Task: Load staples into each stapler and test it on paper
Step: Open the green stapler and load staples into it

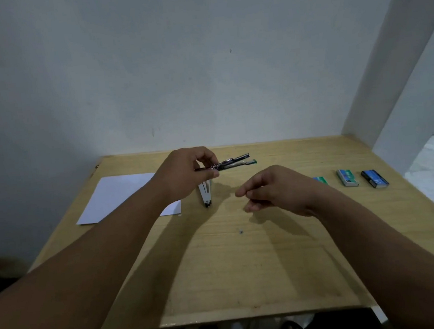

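Stapler (226,163): dark, slim, metal, held up above the tabletop (246,266) toward the far edge; lies roughly level, nose pointing right, top arm slightly parted from the lower arm; green tip at the right end.
Left hand (185,175): raised, thumb and fingers pinching the left end of the stapler; forearm reaching in from the lower left.
Right hand (273,191): hovering over the tabletop just right of and below the stapler, apart from it; fingers loosely curled with thumb and forefinger tips close together; whether something tiny sits between them, cannot tell.
Second stapler (205,195): white, lying on the tabletop under the left hand, narrow end pointing toward the viewer, far end hidden by the hand; just beside the right edge of the paper.
Paper (116,196): white sheet, flat on the left part of the tabletop, partly covered by the left forearm.
Staple boxes: three in a row on the right side of the tabletop, well apart from the hands; green box (320,180) partly hidden behind the right hand, blue-and-white box (347,177) in the middle, dark blue box (375,178) farthest right.
Small dark speck (241,231): on the wood nearer the viewer, too small to tell what.
Tabletop: pale wood, pushed against a white wall (201,60); white pillar (398,56) at the right rear corner.
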